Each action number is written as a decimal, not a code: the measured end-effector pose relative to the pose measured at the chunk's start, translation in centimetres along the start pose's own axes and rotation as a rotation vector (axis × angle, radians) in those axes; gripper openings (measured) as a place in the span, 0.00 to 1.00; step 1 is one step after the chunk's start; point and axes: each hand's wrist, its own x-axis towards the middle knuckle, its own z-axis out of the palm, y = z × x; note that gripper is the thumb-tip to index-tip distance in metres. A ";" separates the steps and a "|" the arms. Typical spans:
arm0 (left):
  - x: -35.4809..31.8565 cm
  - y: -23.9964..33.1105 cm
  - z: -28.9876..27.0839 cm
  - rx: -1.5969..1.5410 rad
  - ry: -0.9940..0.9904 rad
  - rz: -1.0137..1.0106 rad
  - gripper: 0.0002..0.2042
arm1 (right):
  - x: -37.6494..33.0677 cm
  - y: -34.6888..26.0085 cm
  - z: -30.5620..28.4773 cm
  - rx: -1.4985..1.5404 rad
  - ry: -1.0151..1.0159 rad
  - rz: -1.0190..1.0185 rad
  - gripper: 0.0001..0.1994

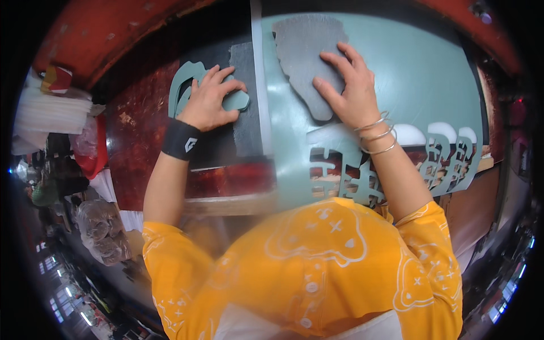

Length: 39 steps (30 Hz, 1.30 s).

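Observation:
My left hand rests with spread fingers on pale green cut-out pieces, curved flat shapes lying on a dark board; its palm side and any grip beneath are hidden. A black band circles that wrist. At the right, my right hand lies with fingers apart on a grey flat plate, which has a wavy left edge and narrows toward me. The plate sits on a large green sheet. Thin bangles hang on my right wrist.
The sheet's near edge is cut into openwork and droops over the table front. A worn grey strip lies beside a white strip. The dark red tabletop extends left, near stacked white material and a clear plastic bag.

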 end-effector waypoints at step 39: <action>-11.1 16.4 11.6 -0.541 0.801 -0.181 0.16 | 3.3 18.2 -30.1 -0.242 1.008 0.189 0.37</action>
